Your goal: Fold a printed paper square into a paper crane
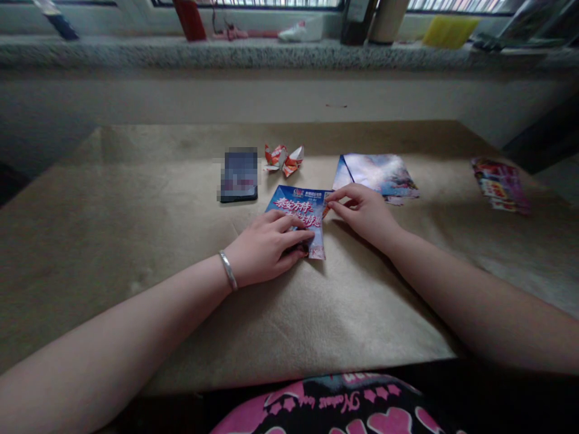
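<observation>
Pink-printed cloth (344, 410) sits nearest, then my left hand (265, 247), grip spread, presses a blue leaflet (296, 208) flat on the counter (136, 241) while my right hand (362, 211) pinches its corner.

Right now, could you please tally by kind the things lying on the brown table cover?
Phone: 1
Small folded paper figures: 2
Printed leaflets: 3, namely the blue leaflet under the left hand and right hand, a pile counted once, a far-right leaflet
Total: 6
</observation>
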Motion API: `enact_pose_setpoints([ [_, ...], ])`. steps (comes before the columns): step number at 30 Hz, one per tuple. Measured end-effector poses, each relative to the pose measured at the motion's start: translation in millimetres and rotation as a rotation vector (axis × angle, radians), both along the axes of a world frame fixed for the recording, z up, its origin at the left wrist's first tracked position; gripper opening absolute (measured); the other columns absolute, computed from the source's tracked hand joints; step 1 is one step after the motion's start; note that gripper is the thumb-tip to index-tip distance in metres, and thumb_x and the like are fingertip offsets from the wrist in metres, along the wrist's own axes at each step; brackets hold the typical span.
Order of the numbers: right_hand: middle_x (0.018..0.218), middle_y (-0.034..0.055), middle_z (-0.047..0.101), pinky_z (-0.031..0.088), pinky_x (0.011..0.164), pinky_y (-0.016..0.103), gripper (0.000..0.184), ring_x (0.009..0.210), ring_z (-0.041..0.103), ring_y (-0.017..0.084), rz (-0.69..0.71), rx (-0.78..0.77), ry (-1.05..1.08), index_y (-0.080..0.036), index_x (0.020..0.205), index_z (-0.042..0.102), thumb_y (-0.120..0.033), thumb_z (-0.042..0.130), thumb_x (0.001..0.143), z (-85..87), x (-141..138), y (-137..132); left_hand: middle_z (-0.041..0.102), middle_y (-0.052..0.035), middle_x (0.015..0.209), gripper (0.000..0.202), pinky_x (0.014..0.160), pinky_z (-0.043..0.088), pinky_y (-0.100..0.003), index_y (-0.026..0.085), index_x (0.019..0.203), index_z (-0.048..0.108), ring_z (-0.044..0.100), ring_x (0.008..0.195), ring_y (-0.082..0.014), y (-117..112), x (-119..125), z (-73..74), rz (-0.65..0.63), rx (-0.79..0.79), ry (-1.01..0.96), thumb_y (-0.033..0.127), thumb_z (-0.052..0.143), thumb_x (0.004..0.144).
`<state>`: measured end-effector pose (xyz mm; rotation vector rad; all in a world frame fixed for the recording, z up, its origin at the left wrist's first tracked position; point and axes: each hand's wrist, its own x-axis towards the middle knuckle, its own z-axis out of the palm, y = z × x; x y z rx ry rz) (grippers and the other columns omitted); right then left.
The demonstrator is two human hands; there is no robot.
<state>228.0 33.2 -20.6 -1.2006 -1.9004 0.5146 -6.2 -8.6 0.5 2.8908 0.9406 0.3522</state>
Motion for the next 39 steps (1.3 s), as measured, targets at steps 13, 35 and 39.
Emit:
enact_pose_setpoints([
  [13, 0.071, -0.0022, 0.056, 0.043, 0.053, 0.026, 0.014, 0.060, 0.054, 0.011, -0.034, -0.193, 0.247, -0.021, 0.081, 0.056, -0.027, 0.066, 0.074, -3.0, -5.5, -2.0, 0.054, -0.0094, 0.124, 0.036, 0.107, 0.037, -0.044, 0.022, 0.123, 0.059, 0.042, 0.122, -0.0251, 3.1, -1.7, -8.2, -0.025, -0.018, -0.065, 0.034, 0.049, 0.091],
  [35, 0.066, -0.0014, 0.060, 0.044, 0.055, 0.026, 0.005, 0.056, 0.054, 0.011, -0.013, -0.541, 0.288, -0.018, 0.081, 0.058, -0.019, 0.059, 0.076, 13.9, -13.2, -1.6, 0.046, -0.0136, 0.138, 0.056, 0.109, 0.035, -0.042, 0.015, 0.136, 0.046, 0.043, 0.126, -0.0276, -4.2, 4.8, -2.4, 0.065, 0.057, 0.131, 0.049, 0.041, 0.092],
  [39, 0.064, -0.0017, 0.059, 0.042, 0.055, 0.026, 0.012, 0.055, 0.050, 0.011, -0.033, -0.525, 0.268, -0.019, 0.069, 0.053, -0.024, 0.060, 0.076, 11.2, -14.7, -0.9, 0.053, -0.0161, 0.127, 0.053, 0.099, 0.043, -0.041, 0.011, 0.132, 0.049, 0.049, 0.118, -0.0294, -6.5, 12.3, 8.1, 0.034, 0.125, 0.241, 0.046, 0.041, 0.092],
])
